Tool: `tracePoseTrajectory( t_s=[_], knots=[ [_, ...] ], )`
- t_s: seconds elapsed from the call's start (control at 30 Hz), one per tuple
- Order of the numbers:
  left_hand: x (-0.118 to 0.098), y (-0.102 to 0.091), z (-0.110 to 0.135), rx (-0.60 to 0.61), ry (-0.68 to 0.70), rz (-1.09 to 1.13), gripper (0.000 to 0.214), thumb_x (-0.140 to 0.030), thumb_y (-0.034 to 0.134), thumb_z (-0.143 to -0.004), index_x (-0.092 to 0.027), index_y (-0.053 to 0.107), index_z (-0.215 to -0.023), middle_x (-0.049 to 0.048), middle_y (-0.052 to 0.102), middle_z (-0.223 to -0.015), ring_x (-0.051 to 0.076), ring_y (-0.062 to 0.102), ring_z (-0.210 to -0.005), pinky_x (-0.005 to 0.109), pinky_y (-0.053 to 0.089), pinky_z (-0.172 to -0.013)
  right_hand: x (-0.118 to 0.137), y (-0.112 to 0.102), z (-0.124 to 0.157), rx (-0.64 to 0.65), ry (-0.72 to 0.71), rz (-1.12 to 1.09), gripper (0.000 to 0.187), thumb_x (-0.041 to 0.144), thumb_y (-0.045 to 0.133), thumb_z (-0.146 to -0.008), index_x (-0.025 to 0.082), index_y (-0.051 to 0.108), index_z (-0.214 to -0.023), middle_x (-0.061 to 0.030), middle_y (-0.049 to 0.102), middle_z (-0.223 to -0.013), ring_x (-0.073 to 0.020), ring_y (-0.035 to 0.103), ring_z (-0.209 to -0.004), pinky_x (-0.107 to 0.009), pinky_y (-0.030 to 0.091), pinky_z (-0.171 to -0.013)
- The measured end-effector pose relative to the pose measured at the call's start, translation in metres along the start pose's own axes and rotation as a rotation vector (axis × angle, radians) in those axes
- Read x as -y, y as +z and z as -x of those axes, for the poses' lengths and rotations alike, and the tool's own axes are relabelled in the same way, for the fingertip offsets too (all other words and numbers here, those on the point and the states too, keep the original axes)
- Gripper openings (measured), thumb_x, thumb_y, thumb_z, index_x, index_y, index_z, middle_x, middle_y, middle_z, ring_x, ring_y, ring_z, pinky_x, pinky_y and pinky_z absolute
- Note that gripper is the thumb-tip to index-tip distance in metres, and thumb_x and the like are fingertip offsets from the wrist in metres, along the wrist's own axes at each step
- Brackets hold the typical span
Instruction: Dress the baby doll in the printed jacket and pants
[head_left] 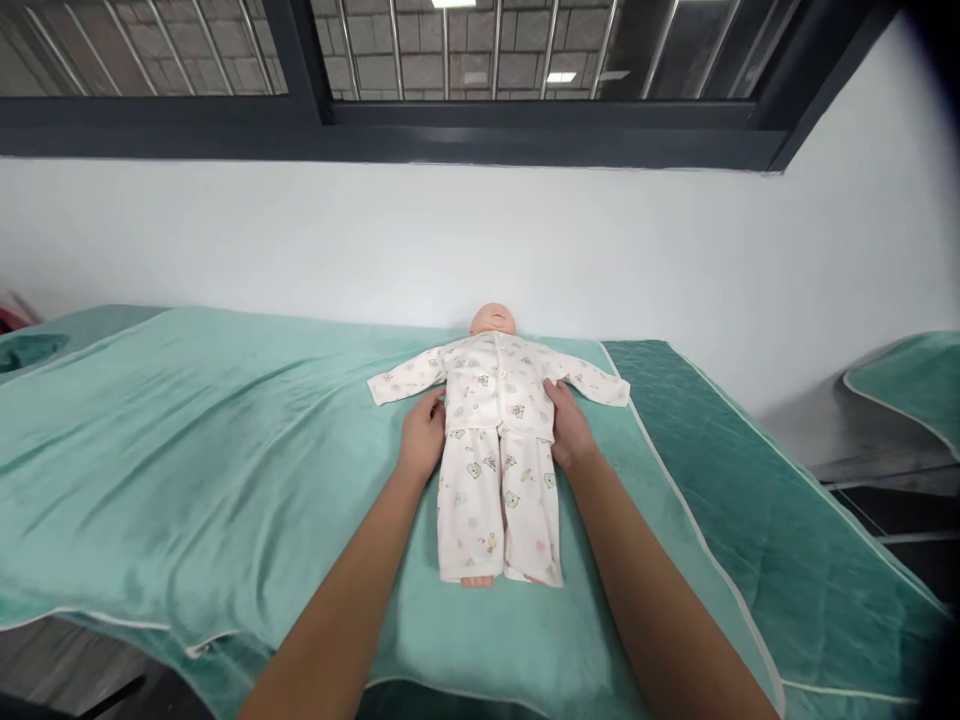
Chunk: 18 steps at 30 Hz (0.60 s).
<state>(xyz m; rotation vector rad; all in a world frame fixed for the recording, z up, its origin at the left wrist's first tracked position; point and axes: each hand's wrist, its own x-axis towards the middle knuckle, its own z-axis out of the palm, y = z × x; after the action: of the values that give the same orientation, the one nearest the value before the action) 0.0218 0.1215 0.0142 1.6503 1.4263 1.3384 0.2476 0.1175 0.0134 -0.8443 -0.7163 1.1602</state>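
Observation:
A baby doll (499,420) lies on its back on a light green blanket (210,450), head toward the wall. It wears a white printed shirt and white printed trousers (499,505). My left hand (422,432) rests against the doll's left side at the waist, fingers stretched flat along the shirt. My right hand (568,425) lies the same way on the other side of the waist, fingers extended. Neither hand grips anything; both press the torso from the sides.
The blanket covers a padded table with a darker green cover (720,470) showing at the right. A white wall (300,230) and dark window frame stand behind. Another green-covered table (911,385) is at far right, a gap between them.

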Motion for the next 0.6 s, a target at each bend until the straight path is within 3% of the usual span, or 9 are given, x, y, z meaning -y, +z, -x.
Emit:
tracePoseTrajectory(
  t_s=[0.23,0.4,0.47,0.6],
  knots=[
    [0.005,-0.01,0.033,0.039,0.058,-0.024,0.044,-0.015,0.05,-0.081,-0.023,0.064,-0.122,0.0071,0.069,-0.105,0.02,0.063,-0.088,0.037,0.05,-0.086,0.004,-0.015,0.063,-0.038,-0.002,0.161,0.054,0.044,0.072,-0.08,0.025,0.053,-0.127,-0.006,0.066,-0.126,-0.025,0.065,-0.11,-0.042,0.054,-0.095],
    [0.0,-0.013,0.045,0.05,0.096,-0.05,0.038,-0.018,0.052,-0.085,-0.022,0.06,-0.121,0.0067,0.066,-0.102,0.02,0.061,-0.093,0.037,0.05,-0.087,0.006,-0.016,0.089,-0.252,-0.239,0.607,0.042,0.044,0.066,-0.085,0.024,0.057,-0.12,-0.0084,0.061,-0.123,-0.0249,0.059,-0.111,-0.041,0.05,-0.093],
    [-0.004,-0.013,0.048,-0.007,0.13,-0.053,0.035,-0.017,0.052,-0.086,-0.022,0.058,-0.12,0.0062,0.064,-0.103,0.02,0.06,-0.094,0.037,0.049,-0.087,0.007,-0.014,0.093,-0.212,-0.403,0.734,0.041,0.039,0.065,-0.085,0.025,0.055,-0.123,-0.0086,0.057,-0.127,-0.025,0.055,-0.117,-0.042,0.047,-0.096],
    [-0.011,-0.014,0.051,-0.041,0.319,-0.112,0.033,-0.012,0.05,-0.087,-0.024,0.058,-0.116,0.0057,0.061,-0.109,0.02,0.058,-0.103,0.036,0.048,-0.09,0.006,-0.008,0.094,0.007,-0.663,0.905,0.033,0.03,0.064,-0.087,0.026,0.057,-0.12,-0.0074,0.057,-0.125,-0.0238,0.052,-0.12,-0.044,0.043,-0.103]
  ],
)
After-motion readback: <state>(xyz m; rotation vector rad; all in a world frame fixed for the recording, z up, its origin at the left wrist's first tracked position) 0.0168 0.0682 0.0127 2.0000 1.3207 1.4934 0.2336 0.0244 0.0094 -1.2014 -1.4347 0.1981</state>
